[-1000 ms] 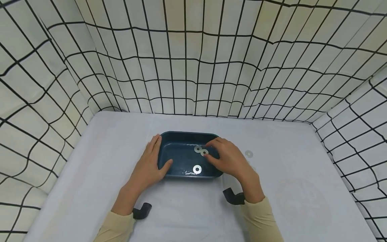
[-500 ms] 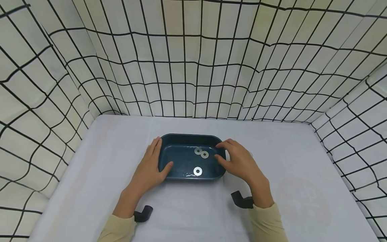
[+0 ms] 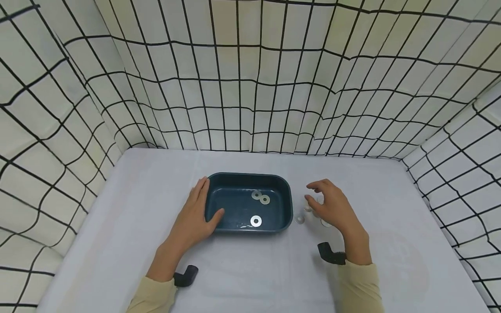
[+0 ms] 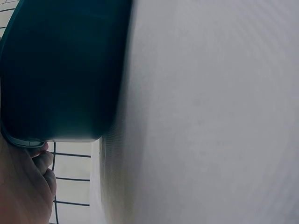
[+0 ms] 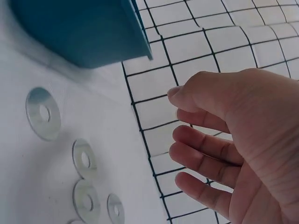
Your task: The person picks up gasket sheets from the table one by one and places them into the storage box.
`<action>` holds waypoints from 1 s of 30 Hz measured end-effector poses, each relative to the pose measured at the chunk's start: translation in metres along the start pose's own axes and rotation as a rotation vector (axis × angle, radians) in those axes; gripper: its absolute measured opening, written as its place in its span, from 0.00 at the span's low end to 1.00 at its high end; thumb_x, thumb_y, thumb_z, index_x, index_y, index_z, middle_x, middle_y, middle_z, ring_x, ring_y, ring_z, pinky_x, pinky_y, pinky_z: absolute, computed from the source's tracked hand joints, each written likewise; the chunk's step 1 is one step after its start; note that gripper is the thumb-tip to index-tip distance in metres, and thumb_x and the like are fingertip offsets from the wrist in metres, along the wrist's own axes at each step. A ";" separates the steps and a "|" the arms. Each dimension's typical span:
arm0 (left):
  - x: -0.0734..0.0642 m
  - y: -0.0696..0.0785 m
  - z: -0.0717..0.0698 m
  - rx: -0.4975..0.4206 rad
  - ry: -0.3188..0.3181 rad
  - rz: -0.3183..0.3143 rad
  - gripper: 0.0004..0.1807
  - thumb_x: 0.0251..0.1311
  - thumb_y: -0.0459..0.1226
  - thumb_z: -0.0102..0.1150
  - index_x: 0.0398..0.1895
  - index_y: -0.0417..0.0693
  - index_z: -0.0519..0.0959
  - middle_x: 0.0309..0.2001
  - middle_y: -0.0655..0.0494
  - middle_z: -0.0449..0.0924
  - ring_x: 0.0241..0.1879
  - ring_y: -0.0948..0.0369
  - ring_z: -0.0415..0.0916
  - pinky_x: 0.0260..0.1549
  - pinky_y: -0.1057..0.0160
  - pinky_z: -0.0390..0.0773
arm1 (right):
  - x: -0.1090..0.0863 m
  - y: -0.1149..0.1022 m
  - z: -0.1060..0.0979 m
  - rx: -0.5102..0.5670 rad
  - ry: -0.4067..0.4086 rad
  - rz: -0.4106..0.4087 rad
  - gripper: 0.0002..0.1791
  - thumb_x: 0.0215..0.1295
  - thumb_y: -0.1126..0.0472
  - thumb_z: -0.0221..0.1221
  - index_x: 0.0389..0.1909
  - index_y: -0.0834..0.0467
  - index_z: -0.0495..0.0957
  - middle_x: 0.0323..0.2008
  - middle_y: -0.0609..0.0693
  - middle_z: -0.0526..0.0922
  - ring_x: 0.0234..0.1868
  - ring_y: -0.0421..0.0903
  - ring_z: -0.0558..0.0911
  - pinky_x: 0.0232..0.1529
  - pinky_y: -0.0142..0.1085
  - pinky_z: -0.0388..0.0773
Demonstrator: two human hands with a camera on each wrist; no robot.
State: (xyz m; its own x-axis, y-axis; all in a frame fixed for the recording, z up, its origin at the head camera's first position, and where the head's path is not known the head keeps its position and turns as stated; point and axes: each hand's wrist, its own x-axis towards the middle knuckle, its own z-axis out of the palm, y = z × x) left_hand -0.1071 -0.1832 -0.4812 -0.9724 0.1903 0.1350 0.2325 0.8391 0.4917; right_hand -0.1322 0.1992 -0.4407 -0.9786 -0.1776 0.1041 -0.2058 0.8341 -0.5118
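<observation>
A dark blue rectangular tray (image 3: 235,211) stands on the white-covered table. Three flat metal washers lie in it: a touching pair, including this washer (image 3: 265,199), and a single washer (image 3: 256,221) by the near wall. My left hand (image 3: 192,217) holds the tray's left end, fingers along the outer side and thumb over the near rim. To the right of the tray, my right hand (image 3: 332,206) hovers over several loose washers, thumb and fingers apart and nothing between them. In the right wrist view a washer (image 5: 43,114) lies nearest the tray; the hand partly hides others in the head view.
A wall of white cloth with a black grid (image 3: 235,95) surrounds the table (image 3: 250,274) at the back and both sides. Dark curved pieces stick out at the left wrist (image 3: 185,276) and the right wrist (image 3: 331,254).
My right hand has moved out of the tray to the right, over the loose washers, which now show more. The left hand stays on the tray; the three washers inside keep their places.
</observation>
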 end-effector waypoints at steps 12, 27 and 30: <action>0.001 0.000 0.002 -0.004 -0.006 -0.008 0.52 0.71 0.52 0.60 0.86 0.38 0.45 0.87 0.40 0.45 0.86 0.39 0.47 0.83 0.38 0.54 | 0.001 0.030 0.003 0.004 -0.005 0.076 0.18 0.75 0.57 0.62 0.59 0.64 0.83 0.60 0.67 0.83 0.60 0.64 0.83 0.59 0.63 0.82; 0.001 0.000 0.001 0.003 -0.020 -0.014 0.52 0.71 0.52 0.60 0.86 0.38 0.45 0.87 0.41 0.44 0.86 0.39 0.46 0.83 0.37 0.54 | -0.001 0.059 0.010 -0.001 -0.028 0.177 0.19 0.74 0.59 0.62 0.60 0.66 0.81 0.58 0.67 0.83 0.57 0.64 0.85 0.54 0.60 0.83; 0.001 0.000 0.001 -0.003 -0.017 -0.016 0.52 0.71 0.52 0.60 0.87 0.39 0.44 0.87 0.41 0.43 0.86 0.39 0.46 0.83 0.37 0.54 | 0.001 0.061 0.011 0.010 -0.043 0.191 0.20 0.74 0.59 0.62 0.60 0.66 0.81 0.57 0.67 0.83 0.57 0.63 0.84 0.54 0.60 0.83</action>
State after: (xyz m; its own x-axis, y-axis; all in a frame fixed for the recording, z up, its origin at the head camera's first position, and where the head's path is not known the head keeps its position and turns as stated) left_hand -0.1080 -0.1829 -0.4821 -0.9761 0.1859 0.1124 0.2172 0.8407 0.4960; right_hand -0.1453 0.2447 -0.4812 -0.9987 -0.0388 -0.0321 -0.0161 0.8494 -0.5275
